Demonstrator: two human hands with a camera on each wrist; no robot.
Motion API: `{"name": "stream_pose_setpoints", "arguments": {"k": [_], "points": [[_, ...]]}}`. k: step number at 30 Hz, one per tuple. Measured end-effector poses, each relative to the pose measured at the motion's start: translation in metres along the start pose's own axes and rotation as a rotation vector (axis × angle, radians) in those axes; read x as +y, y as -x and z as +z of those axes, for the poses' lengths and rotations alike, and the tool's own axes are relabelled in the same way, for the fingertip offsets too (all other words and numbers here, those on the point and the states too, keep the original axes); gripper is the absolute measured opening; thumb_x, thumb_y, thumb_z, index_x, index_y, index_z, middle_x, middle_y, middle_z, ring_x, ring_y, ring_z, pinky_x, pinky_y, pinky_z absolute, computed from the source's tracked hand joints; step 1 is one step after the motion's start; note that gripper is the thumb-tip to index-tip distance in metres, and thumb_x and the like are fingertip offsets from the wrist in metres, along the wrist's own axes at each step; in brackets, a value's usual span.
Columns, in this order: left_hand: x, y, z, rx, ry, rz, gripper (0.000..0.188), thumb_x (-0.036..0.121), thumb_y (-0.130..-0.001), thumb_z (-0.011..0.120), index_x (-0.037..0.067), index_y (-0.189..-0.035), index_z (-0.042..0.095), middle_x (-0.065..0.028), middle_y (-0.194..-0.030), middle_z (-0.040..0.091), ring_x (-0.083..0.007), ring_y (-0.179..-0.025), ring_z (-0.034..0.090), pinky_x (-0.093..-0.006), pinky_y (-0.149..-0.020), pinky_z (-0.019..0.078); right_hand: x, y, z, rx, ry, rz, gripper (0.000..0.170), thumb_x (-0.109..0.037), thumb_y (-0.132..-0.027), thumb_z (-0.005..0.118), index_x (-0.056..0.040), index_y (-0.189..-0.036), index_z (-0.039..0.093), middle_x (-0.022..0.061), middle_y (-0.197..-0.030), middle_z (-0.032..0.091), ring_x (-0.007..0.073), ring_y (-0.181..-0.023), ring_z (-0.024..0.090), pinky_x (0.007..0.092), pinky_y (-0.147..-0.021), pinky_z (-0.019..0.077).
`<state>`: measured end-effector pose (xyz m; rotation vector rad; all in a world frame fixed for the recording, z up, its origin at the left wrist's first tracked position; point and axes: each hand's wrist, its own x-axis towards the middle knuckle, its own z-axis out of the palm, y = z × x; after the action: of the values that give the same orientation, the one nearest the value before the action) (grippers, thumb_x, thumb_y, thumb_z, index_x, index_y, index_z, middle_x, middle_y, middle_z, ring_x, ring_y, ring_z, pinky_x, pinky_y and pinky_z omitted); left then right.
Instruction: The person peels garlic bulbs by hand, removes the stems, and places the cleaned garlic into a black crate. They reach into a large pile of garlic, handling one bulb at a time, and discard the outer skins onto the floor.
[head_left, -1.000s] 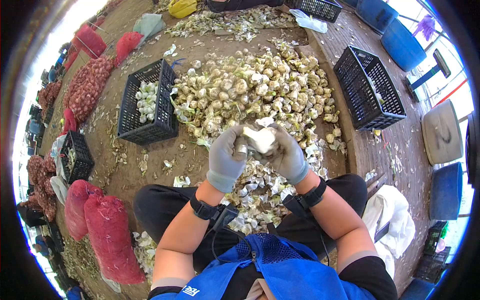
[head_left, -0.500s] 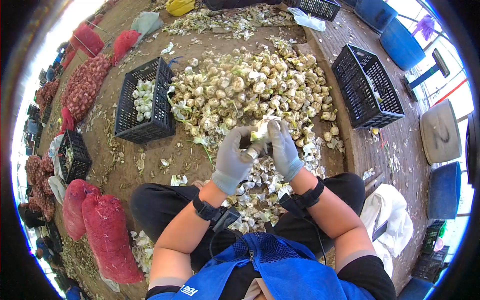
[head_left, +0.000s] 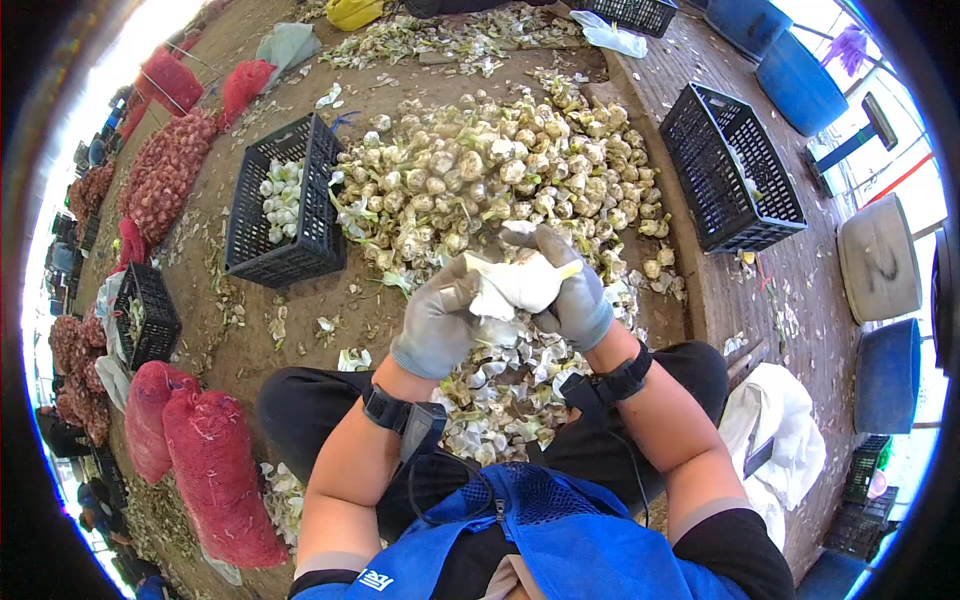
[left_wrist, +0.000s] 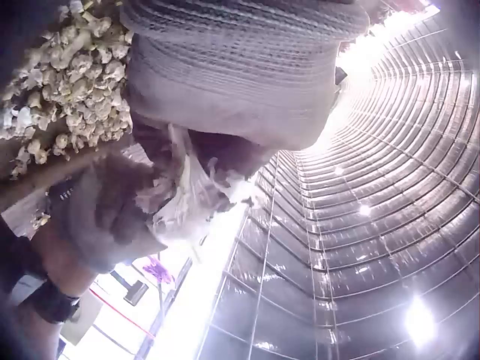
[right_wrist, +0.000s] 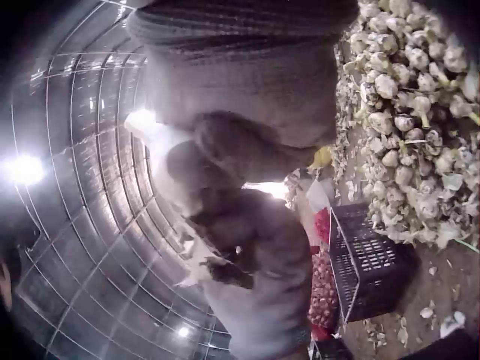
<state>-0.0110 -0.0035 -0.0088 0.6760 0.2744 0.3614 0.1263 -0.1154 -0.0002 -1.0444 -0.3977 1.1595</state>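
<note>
Brown floor, seemingly earthen, garlic heap, scattered peelings, black crate, red sacks

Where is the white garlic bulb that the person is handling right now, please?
In the head view, the white garlic bulb is just right of centre, held between the left hand and the right hand, in front of the garlic heap.

The garlic bulb has smooth skin, papery and thin in look, while the heaped bulbs appear matt and rather rough. The gloves are of matt cloth, ribbed like knitting. The crate looks of hard plastic, the blue tub of smooth plastic, the sack of netting. The planks are rough wood.
</note>
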Motion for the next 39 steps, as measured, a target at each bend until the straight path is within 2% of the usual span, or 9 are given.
{"name": "stream_pose_setpoints", "arguments": {"k": [6,8,9,11,13,15,23,28,39], "points": [[0.038,-0.028,-0.057,0.051,-0.022,0.109,0.032,0.016,-0.091,0.051,0.000,-0.119,0.052,-0.0182,-0.114,0.060,-0.0290,-0.101,0.061,-0.0401,-0.087,0.0499,0.005,0.006,-0.009,-0.295,-0.126,-0.010,0.062,-0.054,-0.094,0.038,-0.0053,-0.132,0.044,0.0007,-0.059,0.057,0.0067,-0.033,0.041,0.0203,-0.029,0.0271],[0.050,-0.038,-0.080,0.216,-1.690,-0.324,0.046,0.022,-0.086,0.058,0.010,-0.129,0.048,-0.0223,-0.125,0.053,-0.0340,-0.111,0.055,-0.0408,-0.090,0.0470,0.004,0.004,-0.009,-0.291,-0.134,-0.052,0.063,-0.055,-0.092,0.041,-0.0048,-0.130,0.044,0.0042,-0.070,0.060,0.0102,-0.046,0.052,0.0223,-0.040,0.0394],[0.044,-0.032,-0.076,0.216,-1.692,-0.316,0.046,0.022,-0.086,0.058,0.010,-0.129,0.048,-0.0223,-0.125,0.053,-0.0340,-0.111,0.055,-0.0408,-0.090,0.0470,0.004,0.002,-0.010,-0.288,-0.137,-0.076,0.064,-0.056,-0.091,0.043,-0.0046,-0.129,0.045,0.0060,-0.076,0.062,0.0120,-0.053,0.058,0.0233,-0.045,0.0456],[0.017,-0.015,-0.057,0.344,-2.382,0.071,0.059,0.024,-0.081,0.063,0.018,-0.135,0.041,-0.0232,-0.137,0.042,-0.0338,-0.120,0.049,-0.0375,-0.093,0.0445,0.006,0.000,-0.011,-0.066,-0.024,-0.031,0.053,-0.041,-0.091,0.057,-0.0009,-0.123,0.042,0.0072,-0.094,0.059,0.0156,-0.079,0.061,0.0284,-0.067,0.0535],[0.013,-0.012,-0.024,0.259,-2.288,0.135,0.060,0.020,-0.082,0.064,0.015,-0.135,0.037,-0.0178,-0.137,0.043,-0.0283,-0.119,0.049,-0.0340,-0.090,0.0447,0.019,-0.010,-0.013,0.123,0.146,-0.169,0.048,-0.031,-0.090,0.061,0.0007,-0.120,0.041,0.0073,-0.100,0.057,0.0134,-0.092,0.056,0.0270,-0.076,0.0514],[0.006,-0.013,-0.015,-0.128,-1.273,0.463,0.066,0.028,-0.076,0.073,0.008,-0.130,0.040,-0.0171,-0.126,0.049,-0.0335,-0.102,0.057,-0.0369,-0.092,0.0433,0.016,-0.006,-0.003,0.159,0.266,-0.242,0.047,-0.027,-0.089,0.062,0.0014,-0.120,0.041,0.0077,-0.104,0.056,0.0129,-0.096,0.054,0.0266,-0.079,0.0493],[0.002,-0.005,-0.006,0.024,-1.535,0.736,0.029,0.018,-0.074,0.068,0.006,-0.099,0.059,-0.0125,-0.095,0.061,-0.0324,-0.087,0.060,-0.0388,-0.080,0.0480,0.033,-0.015,-0.012,0.096,0.386,-0.302,0.040,-0.019,-0.086,0.064,0.0055,-0.115,0.051,0.0106,-0.108,0.059,0.0139,-0.099,0.054,0.0286,-0.090,0.0428],[0.005,-0.005,-0.009,-0.079,-1.797,0.882,0.029,0.012,-0.069,0.065,0.008,-0.097,0.061,-0.0121,-0.095,0.060,-0.0353,-0.088,0.059,-0.0406,-0.078,0.0490,0.035,-0.010,-0.010,0.271,1.141,-0.536,0.033,-0.017,-0.086,0.053,0.0037,-0.111,0.056,0.0244,-0.090,0.062,0.0373,-0.085,0.061,0.0378,-0.075,0.0488],[0.018,-0.007,0.000,-0.088,-1.867,0.963,0.030,0.004,-0.065,0.060,0.008,-0.094,0.062,-0.0113,-0.093,0.061,-0.0339,-0.083,0.060,-0.0397,-0.075,0.0511,0.022,-0.007,-0.008,0.268,0.902,-0.344,0.025,-0.025,-0.080,0.060,-0.0011,-0.090,0.057,0.0182,-0.080,0.061,0.0321,-0.076,0.061,0.0361,-0.071,0.0472]]}}
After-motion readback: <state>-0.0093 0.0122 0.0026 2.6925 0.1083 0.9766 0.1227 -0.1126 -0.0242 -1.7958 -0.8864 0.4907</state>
